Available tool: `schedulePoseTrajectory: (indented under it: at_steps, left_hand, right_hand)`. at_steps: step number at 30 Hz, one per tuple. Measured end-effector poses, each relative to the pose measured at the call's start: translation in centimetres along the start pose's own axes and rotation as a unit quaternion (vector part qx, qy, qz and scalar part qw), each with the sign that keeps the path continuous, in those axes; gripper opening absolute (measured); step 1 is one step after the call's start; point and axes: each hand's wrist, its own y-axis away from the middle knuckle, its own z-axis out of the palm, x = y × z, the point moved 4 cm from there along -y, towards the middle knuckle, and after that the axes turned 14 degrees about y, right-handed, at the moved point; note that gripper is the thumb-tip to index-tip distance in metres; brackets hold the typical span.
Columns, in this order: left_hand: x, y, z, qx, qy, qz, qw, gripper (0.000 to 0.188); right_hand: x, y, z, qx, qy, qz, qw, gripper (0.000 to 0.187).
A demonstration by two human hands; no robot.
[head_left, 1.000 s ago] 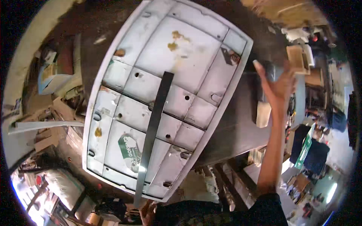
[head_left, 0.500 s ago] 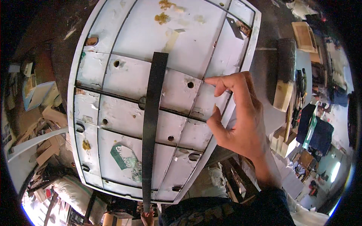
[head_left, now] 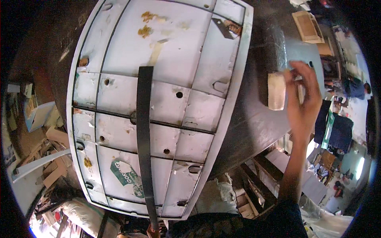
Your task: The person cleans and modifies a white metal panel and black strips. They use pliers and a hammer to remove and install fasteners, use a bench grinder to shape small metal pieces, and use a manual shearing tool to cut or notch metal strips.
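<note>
A long flat black strip (head_left: 144, 139) lies lengthwise over a white panel (head_left: 162, 35) scored with dark grooves and dotted with holes. At the bottom edge of the view my left hand (head_left: 153, 231) is closed around the strip's near end; only part of this hand shows. My right hand (head_left: 304, 97) is off the panel, over the right side of the dark work surface. Its fingers are curved and apart, somewhat blurred, with nothing visible in them. Closest to it is a pale wooden block (head_left: 276, 91), beside a plastic-wrapped piece (head_left: 277, 43).
A small dark plate with a hole (head_left: 222, 28) lies on the panel's far right. Wooden frames (head_left: 307, 27) rest at the far right of the dark work surface (head_left: 250, 119). Cardboard and wood scraps (head_left: 57, 158) lie at left, with a white sack (head_left: 85, 218) below.
My right hand has left the panel's right edge and moved right toward the wooden block. The panel and strip appear shifted left in view. My left hand still holds the strip's end.
</note>
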Motion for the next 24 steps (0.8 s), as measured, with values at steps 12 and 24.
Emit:
schedulePoseTrajectory:
  at_steps: [12, 24]
  left_hand:
    - [-3.8, -2.8, 10.9, -0.036, -0.278, 0.019, 0.960, 0.048]
    - [-8.8, 9.5, 14.3, -0.088, -0.288, 0.059, 0.952, 0.046]
  right_hand:
    - [22.3, 6.4, -2.6, 0.007, 0.151, 0.274, 0.950, 0.043]
    - [20.9, -5.9, -3.1, -0.204, 0.235, -0.107, 0.944, 0.042]
